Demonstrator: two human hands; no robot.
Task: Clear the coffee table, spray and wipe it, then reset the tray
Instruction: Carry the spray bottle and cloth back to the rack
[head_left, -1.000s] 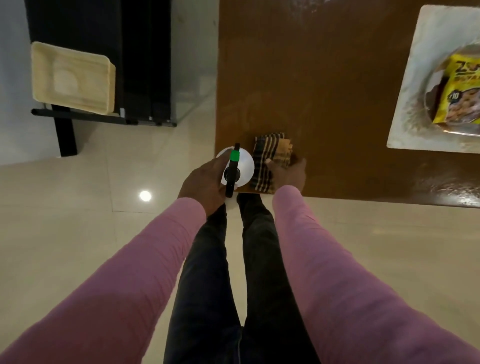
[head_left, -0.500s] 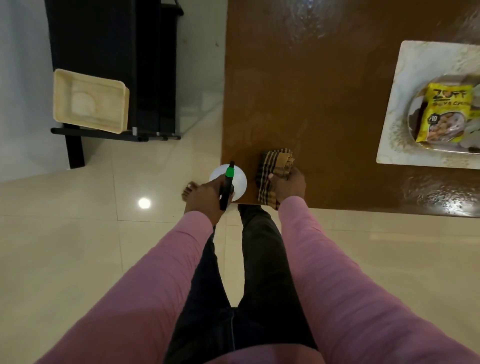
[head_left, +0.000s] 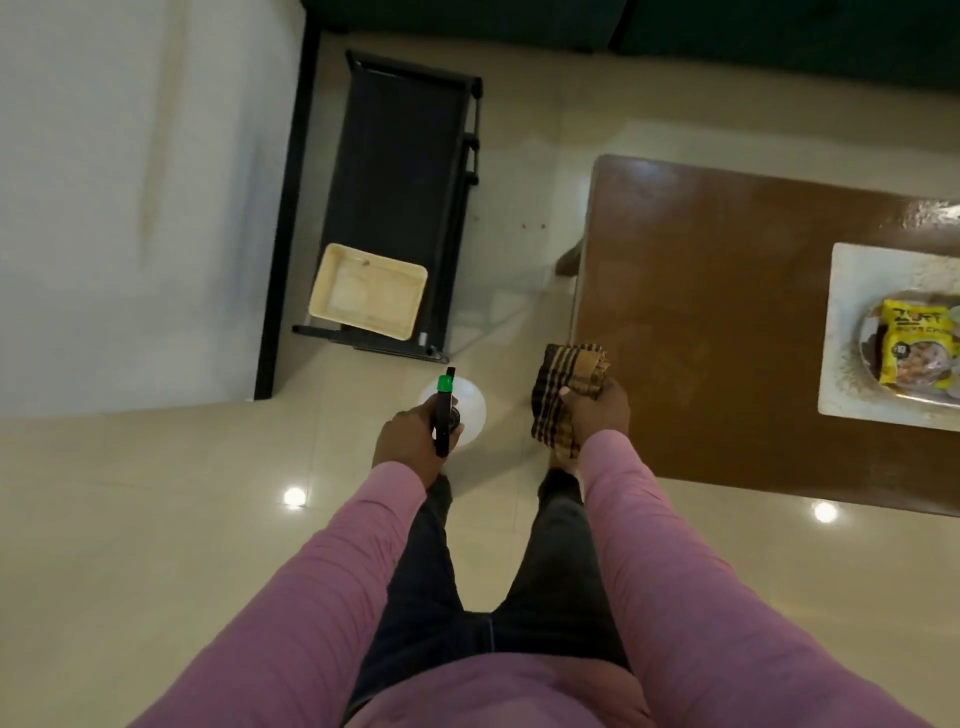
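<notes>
Coffee table (head_left: 701, 322), right of frame, bore white tray (head_left: 844, 332) at right edge. Cream tray (head_left: 366, 299) sat on black rack (head_left: 400, 171), upper centre-left. Centre: right hand (head_left: 600, 418) had fingers curled round checked cloth (head_left: 563, 387); left hand (head_left: 408, 444) gripped spray bottle (head_left: 470, 415).

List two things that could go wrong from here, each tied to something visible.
1. The snack packet sits on the white tray on the coffee table; spray from the bottle in the left hand could wet it.
2. The bottle hangs over glossy floor tiles; drips there could make them slippery.
</notes>
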